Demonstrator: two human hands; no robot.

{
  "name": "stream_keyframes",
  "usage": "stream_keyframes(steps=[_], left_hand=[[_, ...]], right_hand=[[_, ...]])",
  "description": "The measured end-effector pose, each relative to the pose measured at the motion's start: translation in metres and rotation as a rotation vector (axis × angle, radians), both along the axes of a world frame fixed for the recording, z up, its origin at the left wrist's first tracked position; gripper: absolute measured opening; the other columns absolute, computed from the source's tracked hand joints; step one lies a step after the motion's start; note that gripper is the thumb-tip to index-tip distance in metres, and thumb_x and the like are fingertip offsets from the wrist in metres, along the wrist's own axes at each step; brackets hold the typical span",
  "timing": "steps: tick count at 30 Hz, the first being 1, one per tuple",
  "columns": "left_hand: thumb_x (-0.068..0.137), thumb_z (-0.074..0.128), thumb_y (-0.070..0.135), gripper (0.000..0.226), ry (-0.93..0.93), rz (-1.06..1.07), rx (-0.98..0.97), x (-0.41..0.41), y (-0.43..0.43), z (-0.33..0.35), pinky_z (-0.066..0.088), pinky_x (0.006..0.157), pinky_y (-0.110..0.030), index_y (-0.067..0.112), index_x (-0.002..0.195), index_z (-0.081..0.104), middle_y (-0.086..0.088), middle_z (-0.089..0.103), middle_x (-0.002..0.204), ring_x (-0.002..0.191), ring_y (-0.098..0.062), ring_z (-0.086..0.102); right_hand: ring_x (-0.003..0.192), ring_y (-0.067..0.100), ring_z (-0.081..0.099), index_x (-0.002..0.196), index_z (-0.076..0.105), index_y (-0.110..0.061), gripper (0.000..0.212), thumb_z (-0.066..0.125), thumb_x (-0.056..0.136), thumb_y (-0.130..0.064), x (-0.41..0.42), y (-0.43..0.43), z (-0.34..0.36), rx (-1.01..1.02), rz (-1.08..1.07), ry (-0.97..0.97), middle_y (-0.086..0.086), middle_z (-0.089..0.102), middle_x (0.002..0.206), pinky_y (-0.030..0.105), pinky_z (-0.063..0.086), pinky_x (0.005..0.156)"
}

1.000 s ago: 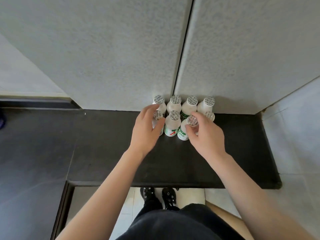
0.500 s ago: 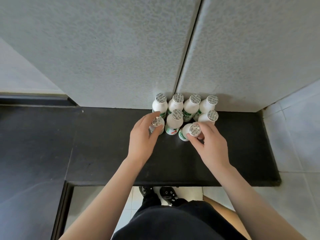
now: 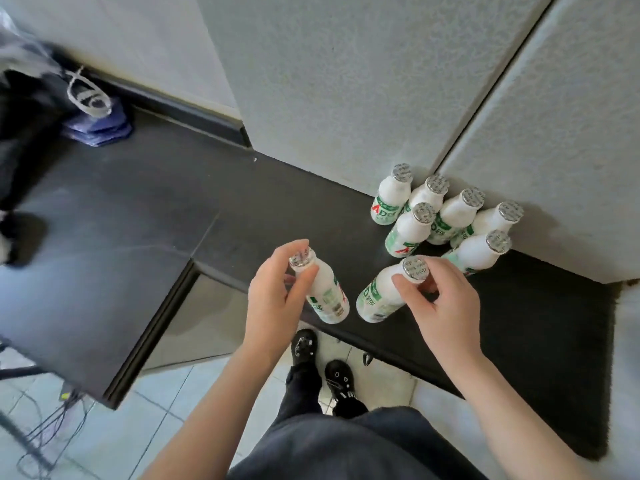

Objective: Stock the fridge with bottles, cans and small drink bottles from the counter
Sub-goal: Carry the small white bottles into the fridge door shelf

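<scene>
Pinching one small bottle (image 3: 327, 299) near its cap in curled fingers of the left hand (image 3: 273, 299), a second bottle (image 3: 377, 296) likewise in the right hand (image 3: 450, 306), both tilted below the fingers. Could slip from such small holds, or bump the six bottles (image 3: 412, 230) just past the right fingertips.

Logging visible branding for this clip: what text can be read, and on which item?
"AD": label of leftmost standing bottle; following characters blurred.
"A": label of front-row left bottle.
Left-held bottle in left hand, right-held bottle in right hand: labels blurred.
Foil lids: print too small.
</scene>
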State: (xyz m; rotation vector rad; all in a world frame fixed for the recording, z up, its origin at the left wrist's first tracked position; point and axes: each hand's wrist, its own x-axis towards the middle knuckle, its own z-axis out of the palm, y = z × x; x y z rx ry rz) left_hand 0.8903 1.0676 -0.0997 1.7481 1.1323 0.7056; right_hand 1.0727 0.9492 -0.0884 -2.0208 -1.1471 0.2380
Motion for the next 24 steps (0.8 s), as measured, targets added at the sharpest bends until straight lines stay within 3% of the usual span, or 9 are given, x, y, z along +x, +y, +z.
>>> stream_keyframes(steps=[5, 9, 13, 18, 24], left_hand=[[0.086, 0.058, 0.036, 0.034, 0.061, 0.196, -0.033, -0.063, -0.036, -0.002, 0.053, 0.072, -0.026, 0.061, 0.108, 0.051, 0.016, 0.063, 0.101, 0.081, -0.008, 0.063], [0.088, 0.062, 0.026, 0.036, 0.079, 0.391, -0.058, -0.117, -0.078, -0.004, 0.049, 0.076, -0.018, 0.053, 0.110, 0.052, 0.017, 0.062, 0.102, 0.087, -0.005, 0.060], [0.089, 0.063, 0.018, 0.036, 0.080, 0.617, -0.058, -0.170, -0.127, -0.004, 0.046, 0.073, -0.009, 0.047, 0.109, 0.054, 0.020, 0.062, 0.101, 0.092, -0.001, 0.059], [0.088, 0.065, 0.014, 0.040, 0.060, 0.920, -0.053, -0.239, -0.190, -0.003, 0.045, 0.069, -0.007, 0.050, 0.104, 0.055, 0.024, 0.064, 0.098, 0.086, 0.003, 0.060], [0.087, 0.065, 0.009, 0.035, 0.044, 1.216, 0.007, -0.329, -0.261, 0.004, 0.044, 0.067, -0.005, 0.038, 0.105, 0.058, 0.022, 0.062, 0.097, 0.085, 0.008, 0.057]], right_hand=[[0.085, 0.007, 0.057, 0.098, 0.064, -0.011, 0.038, 0.057, 0.083, -0.045, -0.032, 0.028, -0.010, 0.019, 0.258, 0.076, -0.010, 0.058, 0.092, 0.022, 0.048, 0.071], [0.078, 0.000, 0.051, 0.095, 0.065, -0.012, 0.037, 0.061, 0.084, -0.047, -0.079, 0.043, -0.017, 0.006, 0.424, 0.164, -0.006, 0.060, 0.089, 0.005, 0.040, 0.068], [0.080, 0.001, 0.054, 0.092, 0.065, -0.017, 0.037, 0.057, 0.081, -0.052, -0.139, 0.053, -0.016, -0.026, 0.657, 0.258, -0.004, 0.059, 0.086, 0.009, 0.040, 0.066], [0.084, -0.007, 0.053, 0.092, 0.062, -0.029, 0.031, 0.057, 0.078, -0.056, -0.219, 0.045, -0.007, -0.057, 0.916, 0.263, -0.011, 0.058, 0.087, 0.003, 0.038, 0.070], [0.083, -0.002, 0.056, 0.090, 0.061, -0.036, 0.023, 0.062, 0.077, -0.055, -0.320, 0.004, -0.001, -0.081, 1.132, 0.289, -0.014, 0.059, 0.088, 0.006, 0.040, 0.068]])
